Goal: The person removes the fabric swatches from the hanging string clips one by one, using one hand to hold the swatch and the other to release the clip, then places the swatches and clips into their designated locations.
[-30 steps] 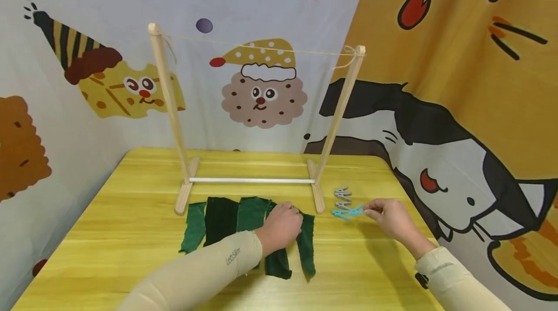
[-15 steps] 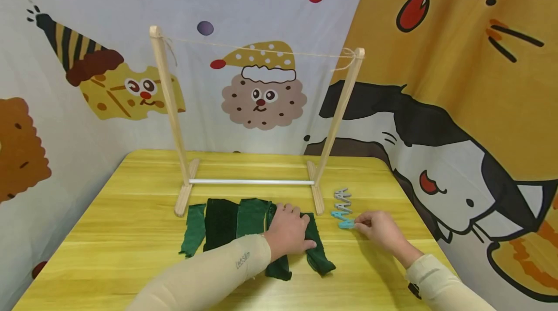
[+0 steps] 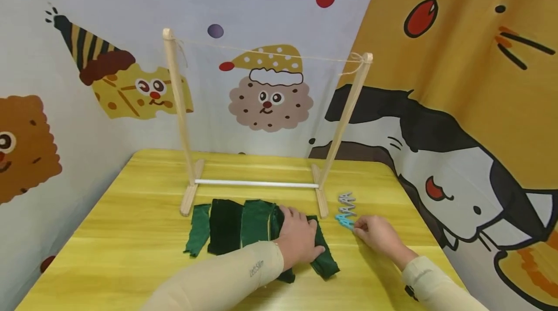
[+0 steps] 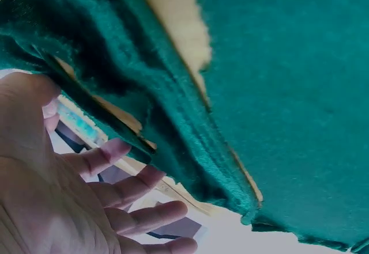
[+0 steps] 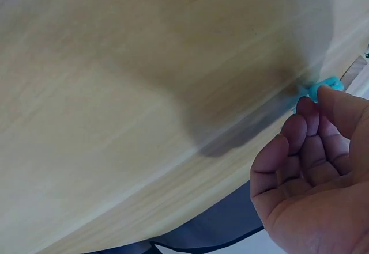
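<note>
Strips of green cloth (image 3: 256, 221) lie side by side on the table, among them a darker strip (image 3: 225, 226) and a slanted one (image 3: 324, 253) at the right. My left hand (image 3: 298, 239) rests over the right-hand strips; in the left wrist view its loosely bent fingers (image 4: 130, 190) are spread beside folded green cloth (image 4: 155, 93). With thumb and fingertips, my right hand (image 3: 379, 237) pinches a light-blue clothespin (image 5: 327, 87) at the front of a short row. Another blue clothespin (image 3: 341, 217) lies against it, and grey clothespins (image 3: 347, 198) lie behind.
Behind the cloth stands a wooden frame with a left post (image 3: 178, 102), a right post (image 3: 347, 117), a string (image 3: 261, 53) along the top and a white rod (image 3: 257, 183) near the base. A printed curtain (image 3: 270, 10) hangs beyond the yellow table (image 3: 109, 233).
My right hand has brought the blue clothespin down and left, close against the other blue one. My left hand has shifted slightly right, and the rightmost strip's lower end has swung right.
</note>
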`<control>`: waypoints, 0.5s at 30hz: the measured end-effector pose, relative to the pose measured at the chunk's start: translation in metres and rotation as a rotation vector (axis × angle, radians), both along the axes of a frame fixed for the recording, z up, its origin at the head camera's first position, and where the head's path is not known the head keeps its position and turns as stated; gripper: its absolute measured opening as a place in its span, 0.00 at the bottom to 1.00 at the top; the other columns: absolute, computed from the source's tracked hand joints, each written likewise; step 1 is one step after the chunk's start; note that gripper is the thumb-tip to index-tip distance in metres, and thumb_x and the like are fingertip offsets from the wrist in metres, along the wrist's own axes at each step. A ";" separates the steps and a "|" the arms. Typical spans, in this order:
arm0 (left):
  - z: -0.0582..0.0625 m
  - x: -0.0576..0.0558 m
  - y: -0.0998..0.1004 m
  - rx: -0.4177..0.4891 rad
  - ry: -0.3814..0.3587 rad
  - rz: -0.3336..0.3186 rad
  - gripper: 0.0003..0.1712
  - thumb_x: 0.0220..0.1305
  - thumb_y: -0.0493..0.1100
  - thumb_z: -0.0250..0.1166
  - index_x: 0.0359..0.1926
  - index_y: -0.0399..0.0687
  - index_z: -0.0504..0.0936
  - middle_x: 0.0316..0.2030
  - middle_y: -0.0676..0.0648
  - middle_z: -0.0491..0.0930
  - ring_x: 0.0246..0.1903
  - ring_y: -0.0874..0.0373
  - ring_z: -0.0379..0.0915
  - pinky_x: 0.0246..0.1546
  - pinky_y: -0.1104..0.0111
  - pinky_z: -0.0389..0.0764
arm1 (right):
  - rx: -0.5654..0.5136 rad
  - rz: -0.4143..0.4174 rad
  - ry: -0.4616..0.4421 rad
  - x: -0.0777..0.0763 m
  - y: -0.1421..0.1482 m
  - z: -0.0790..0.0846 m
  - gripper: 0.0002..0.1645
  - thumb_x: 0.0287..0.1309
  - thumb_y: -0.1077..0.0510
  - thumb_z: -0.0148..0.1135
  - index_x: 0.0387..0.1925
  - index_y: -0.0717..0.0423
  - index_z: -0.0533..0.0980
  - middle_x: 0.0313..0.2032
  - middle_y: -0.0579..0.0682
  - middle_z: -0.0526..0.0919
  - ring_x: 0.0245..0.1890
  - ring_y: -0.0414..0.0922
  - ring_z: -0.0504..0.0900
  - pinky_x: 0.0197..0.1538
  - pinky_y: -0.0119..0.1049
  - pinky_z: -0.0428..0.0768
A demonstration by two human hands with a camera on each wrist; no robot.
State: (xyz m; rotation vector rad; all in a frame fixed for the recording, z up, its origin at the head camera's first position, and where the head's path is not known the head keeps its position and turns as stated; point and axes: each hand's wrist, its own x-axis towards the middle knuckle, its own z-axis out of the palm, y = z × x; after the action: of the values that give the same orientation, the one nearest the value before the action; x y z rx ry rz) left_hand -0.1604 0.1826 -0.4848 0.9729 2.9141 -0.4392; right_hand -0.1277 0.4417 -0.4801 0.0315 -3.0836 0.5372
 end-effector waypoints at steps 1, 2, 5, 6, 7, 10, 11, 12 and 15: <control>-0.001 0.000 0.002 0.004 -0.005 -0.002 0.51 0.65 0.90 0.40 0.75 0.70 0.73 0.74 0.43 0.75 0.74 0.38 0.69 0.73 0.33 0.64 | -0.001 -0.010 -0.005 0.000 0.002 0.001 0.03 0.67 0.58 0.73 0.38 0.54 0.88 0.35 0.46 0.90 0.35 0.40 0.86 0.40 0.43 0.86; -0.002 0.000 0.004 0.008 -0.009 -0.006 0.52 0.64 0.91 0.38 0.75 0.70 0.72 0.74 0.43 0.75 0.75 0.38 0.68 0.73 0.33 0.64 | -0.004 -0.023 -0.010 0.000 0.004 0.002 0.03 0.67 0.57 0.73 0.38 0.53 0.88 0.35 0.45 0.90 0.35 0.40 0.86 0.41 0.43 0.86; -0.004 0.001 0.010 0.004 -0.024 -0.033 0.58 0.58 0.94 0.32 0.77 0.71 0.70 0.76 0.44 0.72 0.77 0.39 0.65 0.76 0.33 0.60 | -0.005 -0.059 -0.017 0.002 0.010 0.006 0.05 0.67 0.56 0.73 0.38 0.53 0.87 0.35 0.45 0.90 0.36 0.41 0.85 0.41 0.44 0.85; -0.005 0.002 0.011 -0.001 -0.027 -0.043 0.60 0.56 0.95 0.31 0.77 0.71 0.69 0.77 0.44 0.71 0.78 0.39 0.64 0.76 0.33 0.59 | -0.005 -0.067 -0.017 0.002 0.012 0.008 0.06 0.67 0.55 0.73 0.39 0.54 0.87 0.35 0.45 0.90 0.36 0.41 0.86 0.41 0.44 0.85; -0.005 0.003 0.012 -0.007 -0.031 -0.052 0.61 0.55 0.96 0.30 0.78 0.71 0.68 0.77 0.45 0.71 0.79 0.39 0.63 0.77 0.32 0.57 | -0.006 -0.069 -0.017 0.004 0.014 0.009 0.06 0.67 0.55 0.73 0.39 0.55 0.87 0.35 0.46 0.90 0.36 0.42 0.86 0.41 0.45 0.86; -0.003 0.006 0.010 -0.029 -0.023 -0.083 0.63 0.53 0.97 0.31 0.79 0.71 0.66 0.78 0.46 0.69 0.79 0.40 0.61 0.78 0.32 0.56 | 0.001 -0.072 -0.018 0.006 0.018 0.010 0.07 0.67 0.56 0.73 0.40 0.56 0.87 0.36 0.47 0.91 0.37 0.43 0.87 0.41 0.45 0.86; -0.003 0.006 0.009 -0.032 -0.015 -0.095 0.64 0.53 0.97 0.31 0.80 0.70 0.66 0.78 0.47 0.69 0.79 0.41 0.61 0.78 0.32 0.56 | 0.004 -0.066 -0.018 0.007 0.020 0.011 0.07 0.67 0.56 0.73 0.40 0.57 0.87 0.36 0.48 0.91 0.37 0.44 0.87 0.41 0.45 0.86; -0.002 0.007 0.007 -0.031 -0.011 -0.107 0.64 0.53 0.97 0.31 0.80 0.70 0.66 0.78 0.47 0.69 0.79 0.42 0.61 0.78 0.33 0.56 | 0.007 -0.068 -0.017 0.007 0.021 0.011 0.07 0.67 0.56 0.72 0.40 0.56 0.87 0.36 0.48 0.91 0.37 0.44 0.87 0.41 0.45 0.86; 0.000 0.004 -0.001 -0.001 -0.008 -0.157 0.65 0.53 0.97 0.31 0.80 0.68 0.65 0.79 0.47 0.68 0.80 0.43 0.60 0.79 0.34 0.57 | 0.019 -0.063 -0.011 0.008 0.025 0.012 0.07 0.68 0.56 0.72 0.40 0.56 0.87 0.37 0.48 0.91 0.37 0.43 0.87 0.40 0.45 0.86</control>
State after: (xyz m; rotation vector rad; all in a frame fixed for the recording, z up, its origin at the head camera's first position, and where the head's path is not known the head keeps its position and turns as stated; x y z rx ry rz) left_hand -0.1564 0.1813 -0.4846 1.2053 2.8413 -0.4420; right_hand -0.1192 0.4664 -0.4679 -0.0678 -3.0887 0.5078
